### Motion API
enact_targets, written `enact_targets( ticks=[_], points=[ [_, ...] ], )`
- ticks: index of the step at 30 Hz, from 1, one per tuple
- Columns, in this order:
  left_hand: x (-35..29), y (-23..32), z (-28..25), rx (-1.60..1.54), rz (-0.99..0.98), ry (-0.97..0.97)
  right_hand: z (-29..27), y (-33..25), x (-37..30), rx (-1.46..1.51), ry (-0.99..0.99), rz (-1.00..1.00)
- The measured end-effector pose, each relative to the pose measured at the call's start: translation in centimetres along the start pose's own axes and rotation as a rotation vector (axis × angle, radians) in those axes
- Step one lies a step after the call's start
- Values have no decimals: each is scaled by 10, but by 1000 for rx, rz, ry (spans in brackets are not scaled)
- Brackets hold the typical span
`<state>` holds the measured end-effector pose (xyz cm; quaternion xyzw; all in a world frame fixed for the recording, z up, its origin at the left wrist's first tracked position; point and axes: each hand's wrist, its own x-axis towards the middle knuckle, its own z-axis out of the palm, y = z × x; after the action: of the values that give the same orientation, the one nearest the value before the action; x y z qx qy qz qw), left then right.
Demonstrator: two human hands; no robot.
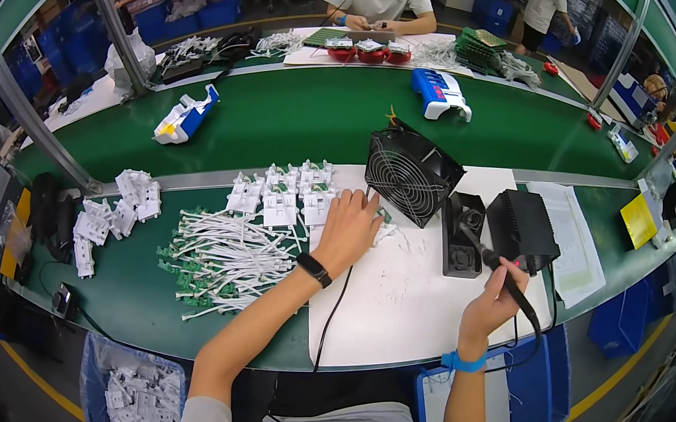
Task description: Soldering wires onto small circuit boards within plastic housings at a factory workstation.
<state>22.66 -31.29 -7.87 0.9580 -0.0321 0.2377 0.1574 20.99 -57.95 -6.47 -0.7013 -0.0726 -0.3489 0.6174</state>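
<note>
Nearest, the right hand (492, 300) is closed pen-style around a soldering iron (511, 282), light and stiff, best held by its black handle, well clear of the hot tip. The left hand (347, 228) lies flat, fingers spread, on small white plastic parts (283, 196) beside the fan (410, 172); they look light, brittle and easily scattered.

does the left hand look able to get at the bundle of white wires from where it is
Probably yes. The left hand rests on the white connector pieces just beside the bundle of white wires, which lies uncovered on the green mat with nothing between them.
</note>
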Motion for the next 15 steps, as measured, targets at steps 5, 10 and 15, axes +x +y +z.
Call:
enact_targets(
  ticks=[5, 10, 15],
  points=[
    [-20, 16, -10, 3, 21, 84, -1, -34, -16, 13, -322, 27],
    [-30, 7, -16, -57, 117, 21, 22, -23, -18, 77, -308, 56],
    [-33, -6, -26, -218, 133, -64, 36, -13, -18, 22, -281, -22]
  ],
)
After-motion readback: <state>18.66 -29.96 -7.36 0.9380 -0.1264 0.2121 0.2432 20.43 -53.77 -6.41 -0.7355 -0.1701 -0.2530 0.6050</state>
